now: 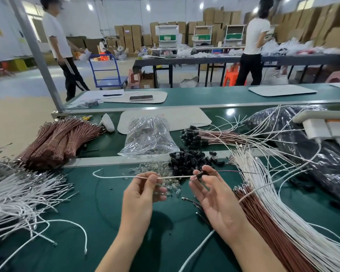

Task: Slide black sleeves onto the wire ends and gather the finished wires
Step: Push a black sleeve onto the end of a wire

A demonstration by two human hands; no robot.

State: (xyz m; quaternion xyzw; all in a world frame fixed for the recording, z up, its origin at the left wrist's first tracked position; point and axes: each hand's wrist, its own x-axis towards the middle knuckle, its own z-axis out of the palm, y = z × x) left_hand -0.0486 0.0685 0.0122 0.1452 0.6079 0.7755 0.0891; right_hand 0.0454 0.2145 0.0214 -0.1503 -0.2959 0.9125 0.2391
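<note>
My left grip (143,193) pinches the wire (114,176), axis left-right. My right grip (214,195) pinches the black sleeve (201,175) near its right end. Probably slides leftward.

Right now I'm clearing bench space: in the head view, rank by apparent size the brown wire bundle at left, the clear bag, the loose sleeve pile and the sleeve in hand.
1. brown bundle
2. clear bag, not much smaller
3. sleeve pile
4. sleeve, tiny though nearest

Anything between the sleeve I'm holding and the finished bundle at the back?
Yes: the heap of loose black sleeves lies between the held sleeve and the finished bundle. Above the heap, nothing visible blocks the way.
</note>
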